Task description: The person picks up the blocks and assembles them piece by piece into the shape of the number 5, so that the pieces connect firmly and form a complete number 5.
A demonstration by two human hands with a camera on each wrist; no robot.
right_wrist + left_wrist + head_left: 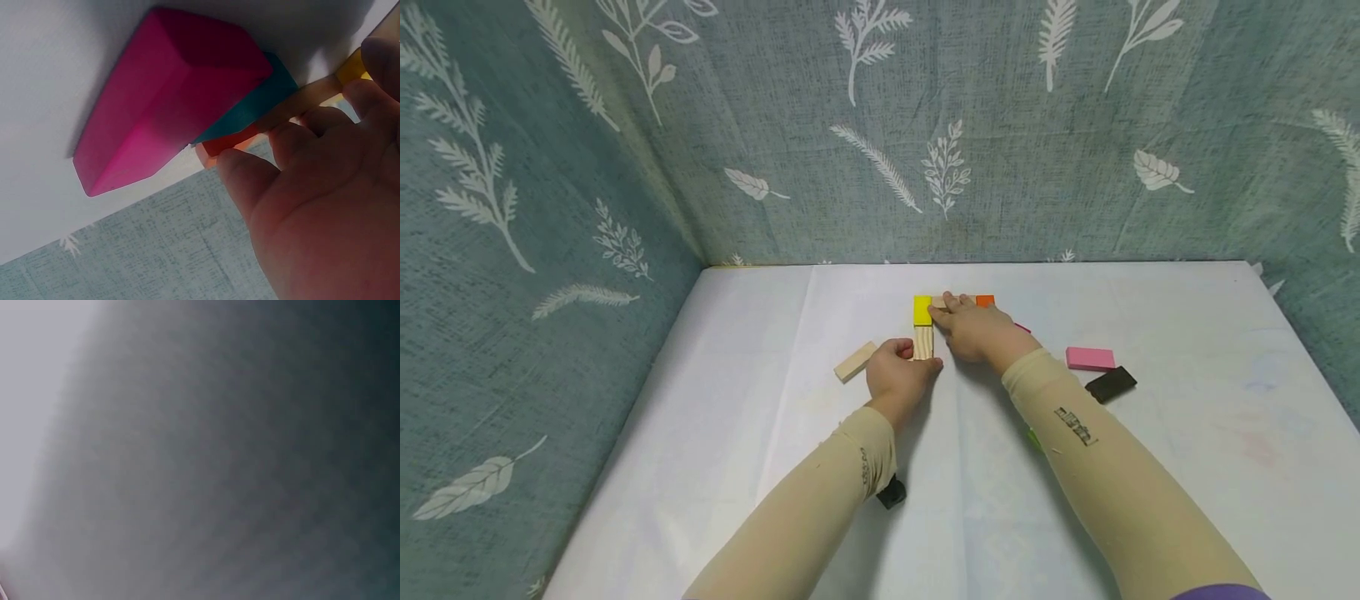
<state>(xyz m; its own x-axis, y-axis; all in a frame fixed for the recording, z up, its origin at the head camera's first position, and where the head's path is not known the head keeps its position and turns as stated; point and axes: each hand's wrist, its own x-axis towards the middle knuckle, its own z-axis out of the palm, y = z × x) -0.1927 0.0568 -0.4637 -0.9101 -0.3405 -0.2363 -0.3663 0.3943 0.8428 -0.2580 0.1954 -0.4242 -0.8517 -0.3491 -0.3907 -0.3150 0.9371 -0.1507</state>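
Note:
A yellow block [922,310] forms the corner of an L of blocks on the white table. A plain wooden block [923,342] runs from it towards me, and my left hand [897,377] pinches its near end between thumb and fingers. Another plain wooden block [938,302] runs right to an orange block [985,301]. My right hand [973,329] lies over this row, fingers extended and touching it. In the right wrist view a teal block [253,107] and a magenta block [150,106] sit beside the orange end. The left wrist view is dark blur.
Left of my left hand lies a loose wooden block [855,362]. A pink block [1090,359] and a black block [1111,384] lie to the right. Another black block [892,492] and a green piece [1035,439] are partly hidden by my sleeves. Patterned fabric [880,133] rises behind the table.

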